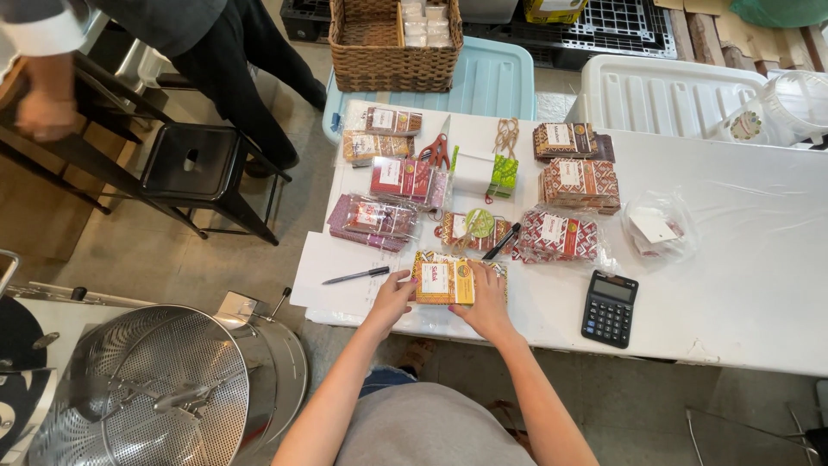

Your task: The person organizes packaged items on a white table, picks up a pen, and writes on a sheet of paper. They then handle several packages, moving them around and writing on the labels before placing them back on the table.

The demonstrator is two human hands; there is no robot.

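Both hands on one item: flat orange-yellow patterned packet with a cream label band, lying at the near edge of the white table, 6 o'clock of the spread. Left hand grips its left end, fingers curled narrow on the edge. Right hand lies over its right half, fingers part spread, pressing or holding it; exact grip not clear.

Around the packet:
- 9 o'clock: black pen on a white paper sheet, just beside the left hand.
- 12 o'clock: clear-wrapped packet with round green sticker, black marker leaning across it.
- 1 o'clock: red-and-white patterned packet in clear wrap.
- 3 o'clock: black desk calculator, apart from the right hand.
- 11 o'clock: purple-pink wrapped packets.
- Further at 12: red-handled scissors, small white box, stacked brown patterned boxes.

Far end: woven wicker basket on a light blue plastic lid. Lower left: perforated steel drum. Upper left: another person in dark clothes beside a black metal stool.
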